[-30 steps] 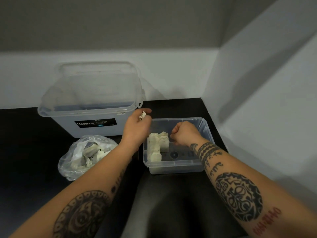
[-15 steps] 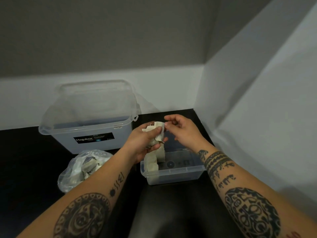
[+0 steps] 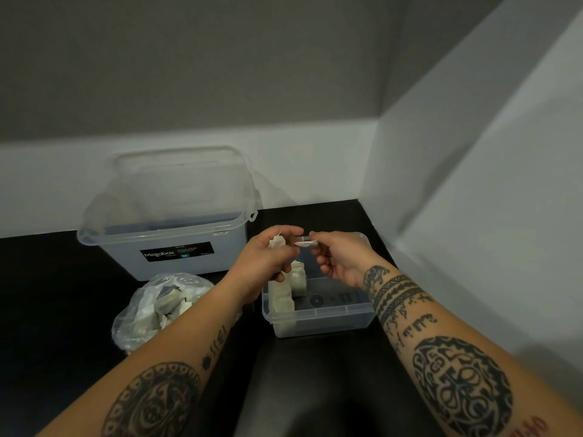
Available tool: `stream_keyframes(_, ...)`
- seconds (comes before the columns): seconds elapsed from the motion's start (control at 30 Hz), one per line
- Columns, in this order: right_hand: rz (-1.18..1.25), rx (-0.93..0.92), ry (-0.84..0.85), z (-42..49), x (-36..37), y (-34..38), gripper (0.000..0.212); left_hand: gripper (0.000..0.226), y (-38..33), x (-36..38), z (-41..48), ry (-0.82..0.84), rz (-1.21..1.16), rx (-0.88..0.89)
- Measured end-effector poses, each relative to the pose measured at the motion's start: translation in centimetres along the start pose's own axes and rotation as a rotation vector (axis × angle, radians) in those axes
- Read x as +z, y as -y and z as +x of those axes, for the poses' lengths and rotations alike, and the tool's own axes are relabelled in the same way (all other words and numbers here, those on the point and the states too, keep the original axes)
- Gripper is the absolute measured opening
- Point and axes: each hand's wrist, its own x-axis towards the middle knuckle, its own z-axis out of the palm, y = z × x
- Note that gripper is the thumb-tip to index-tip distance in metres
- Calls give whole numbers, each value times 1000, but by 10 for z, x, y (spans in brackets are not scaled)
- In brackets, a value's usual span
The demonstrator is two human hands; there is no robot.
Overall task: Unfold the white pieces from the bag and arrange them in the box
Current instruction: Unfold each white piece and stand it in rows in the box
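White piece (image 3: 277, 241) half hidden by left hand (image 3: 266, 263); right hand (image 3: 342, 260) pinches tab (image 3: 305, 244).

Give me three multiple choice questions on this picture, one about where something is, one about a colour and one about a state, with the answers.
1. Where is the plastic bag?
A. left of the small box
B. inside it
C. right of it

2. What colour is the tabletop?
A. white
B. black
C. red

3. What is the left hand doing?
A. lying flat
B. holding a white piece
C. hanging empty

Answers: A, the bag lies to the box's left; B, the surface is black; B, its fingers curl round the piece.
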Motion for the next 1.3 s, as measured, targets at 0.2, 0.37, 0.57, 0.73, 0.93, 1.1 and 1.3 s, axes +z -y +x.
stream_keyframes(0.2, -74, 46, 65, -4, 2, -3, 28, 11, 0, 2, 2, -140, 155, 61)
stream_keyframes(0.37, -207, -335, 20, -5, 0, -8, 20, 5, -3, 2, 3, -222, 143, 10)
stream_keyframes(0.57, -464, -574, -66, -2, 5, -12, 8, 8, 0, 6, 1, -206, 218, 8)
stream_keyframes(0.73, -488, -554, -63, 5, 4, -18, 8, 6, 4, 6, 4, -208, 280, -2)
stream_keyframes(0.93, -687, -385, -90, 27, 0, -25, 3, 11, 10, -9, 15, -367, 534, 34)
stream_keyframes(1.1, -900, -189, -47, 46, -4, -40, 6, 19, 20, -21, 23, -409, 620, 14)
stream_keyframes(1.3, -942, -84, -31, 59, 3, -51, 7, 17, 28, -21, 24, -422, 612, -17)
